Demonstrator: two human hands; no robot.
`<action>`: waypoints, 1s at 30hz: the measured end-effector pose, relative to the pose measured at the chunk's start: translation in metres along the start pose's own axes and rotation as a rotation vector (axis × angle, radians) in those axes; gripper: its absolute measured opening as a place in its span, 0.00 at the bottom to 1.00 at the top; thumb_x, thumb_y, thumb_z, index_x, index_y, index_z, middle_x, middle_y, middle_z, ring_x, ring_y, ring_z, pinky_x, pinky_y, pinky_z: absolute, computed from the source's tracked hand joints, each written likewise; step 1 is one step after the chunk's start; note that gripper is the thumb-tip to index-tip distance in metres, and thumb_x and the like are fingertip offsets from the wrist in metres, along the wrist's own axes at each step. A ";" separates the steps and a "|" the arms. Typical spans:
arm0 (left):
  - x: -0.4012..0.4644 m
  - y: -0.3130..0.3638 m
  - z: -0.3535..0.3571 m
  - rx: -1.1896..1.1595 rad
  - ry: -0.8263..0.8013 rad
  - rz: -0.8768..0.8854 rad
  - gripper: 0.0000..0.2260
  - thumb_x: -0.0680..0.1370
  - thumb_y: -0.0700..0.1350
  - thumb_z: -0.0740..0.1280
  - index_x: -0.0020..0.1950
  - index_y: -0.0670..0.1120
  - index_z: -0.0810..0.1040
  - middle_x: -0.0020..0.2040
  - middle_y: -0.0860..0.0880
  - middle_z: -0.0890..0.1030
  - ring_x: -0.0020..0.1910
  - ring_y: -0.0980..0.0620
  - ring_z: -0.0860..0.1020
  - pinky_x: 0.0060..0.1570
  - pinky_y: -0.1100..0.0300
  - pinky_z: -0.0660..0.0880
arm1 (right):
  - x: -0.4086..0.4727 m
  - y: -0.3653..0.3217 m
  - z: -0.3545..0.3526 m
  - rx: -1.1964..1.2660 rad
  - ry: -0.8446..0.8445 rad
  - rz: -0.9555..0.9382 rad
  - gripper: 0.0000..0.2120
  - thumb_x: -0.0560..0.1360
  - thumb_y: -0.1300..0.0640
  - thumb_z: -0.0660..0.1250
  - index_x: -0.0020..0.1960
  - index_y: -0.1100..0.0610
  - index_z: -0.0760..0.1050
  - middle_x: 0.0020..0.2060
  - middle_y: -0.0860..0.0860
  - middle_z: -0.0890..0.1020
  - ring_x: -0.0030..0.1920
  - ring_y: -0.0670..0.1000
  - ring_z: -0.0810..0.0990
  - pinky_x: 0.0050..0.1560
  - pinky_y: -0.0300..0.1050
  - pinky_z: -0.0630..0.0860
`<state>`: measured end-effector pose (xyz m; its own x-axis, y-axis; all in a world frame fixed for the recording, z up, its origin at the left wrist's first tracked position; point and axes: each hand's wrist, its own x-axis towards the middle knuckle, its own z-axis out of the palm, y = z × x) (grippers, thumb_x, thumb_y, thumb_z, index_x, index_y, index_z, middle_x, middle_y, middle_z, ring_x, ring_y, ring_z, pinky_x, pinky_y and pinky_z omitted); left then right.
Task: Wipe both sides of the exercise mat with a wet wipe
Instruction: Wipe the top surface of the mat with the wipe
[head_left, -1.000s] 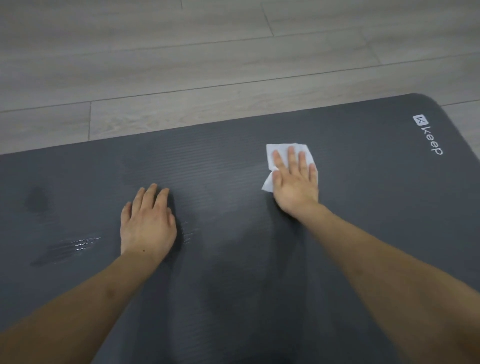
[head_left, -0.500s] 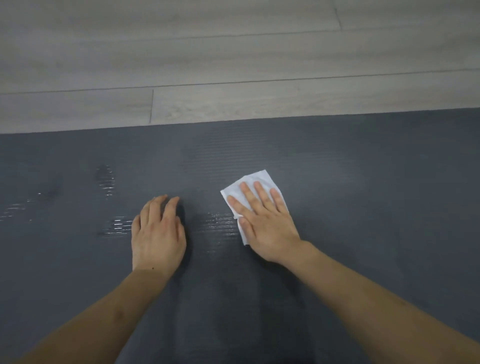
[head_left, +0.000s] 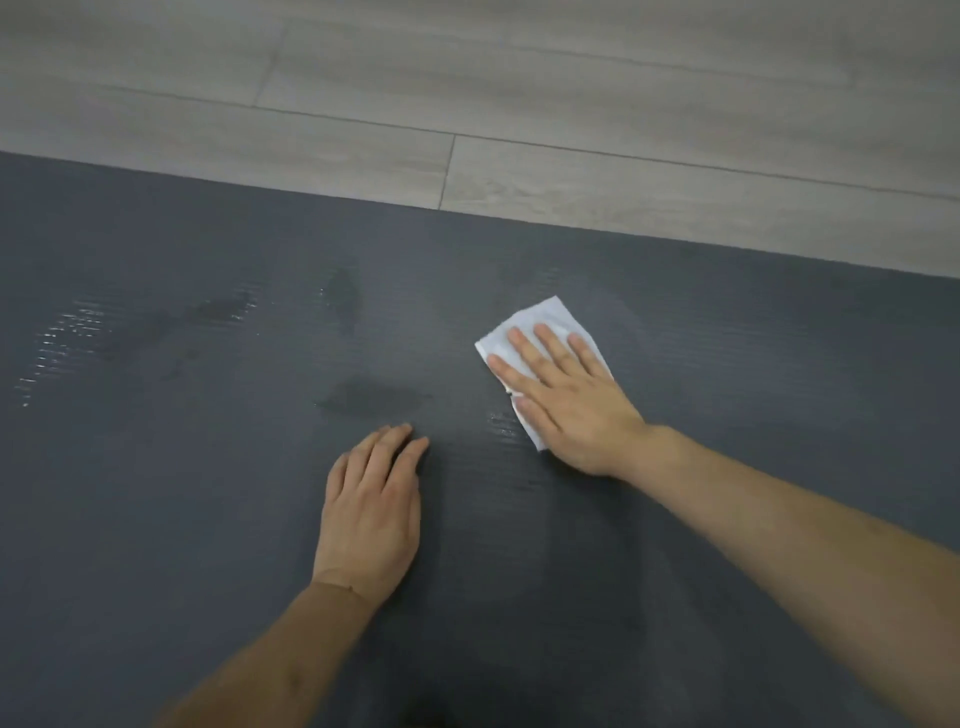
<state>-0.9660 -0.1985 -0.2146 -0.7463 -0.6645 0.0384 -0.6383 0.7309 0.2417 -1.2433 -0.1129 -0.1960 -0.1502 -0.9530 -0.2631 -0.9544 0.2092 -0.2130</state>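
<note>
Mat (head_left: 727, 519): top side being wiped; wet streaks left of frame; underside pending.
R hand (head_left: 571, 410): flat, pressing wipe (head_left: 545, 322).
L hand (head_left: 371, 514): flat, bracing, holding nothing.

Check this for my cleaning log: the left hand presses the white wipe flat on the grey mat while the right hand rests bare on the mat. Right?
Not quite: the hands are swapped. In the head view the right hand presses the white wipe flat on the grey mat, while the left hand rests bare on the mat.

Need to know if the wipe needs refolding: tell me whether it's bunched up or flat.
Flat. The wet wipe lies against the mat under the right hand, whose straight fingers press it down.
</note>
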 end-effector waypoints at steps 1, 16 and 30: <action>-0.002 -0.002 0.003 -0.007 0.003 0.014 0.19 0.82 0.44 0.57 0.71 0.46 0.76 0.73 0.48 0.74 0.74 0.45 0.70 0.72 0.44 0.66 | -0.014 -0.004 0.005 -0.018 -0.016 -0.037 0.25 0.86 0.44 0.39 0.83 0.39 0.41 0.82 0.44 0.40 0.81 0.50 0.34 0.80 0.55 0.35; 0.001 -0.003 0.003 -0.026 0.006 0.063 0.21 0.80 0.45 0.58 0.71 0.46 0.76 0.74 0.48 0.74 0.75 0.45 0.68 0.73 0.47 0.59 | 0.042 -0.032 0.001 0.042 0.035 0.138 0.26 0.85 0.45 0.39 0.83 0.41 0.41 0.83 0.45 0.41 0.82 0.52 0.37 0.81 0.57 0.39; 0.000 -0.004 0.005 -0.025 0.039 0.061 0.19 0.80 0.45 0.59 0.70 0.46 0.77 0.72 0.47 0.75 0.73 0.45 0.69 0.70 0.46 0.62 | -0.057 -0.101 0.043 0.049 -0.034 0.169 0.26 0.86 0.45 0.41 0.81 0.37 0.34 0.80 0.40 0.34 0.79 0.47 0.28 0.78 0.60 0.33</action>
<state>-0.9645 -0.2008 -0.2209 -0.7754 -0.6248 0.0910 -0.5868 0.7663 0.2618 -1.1269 -0.0706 -0.2003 -0.2977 -0.8955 -0.3309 -0.9026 0.3769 -0.2080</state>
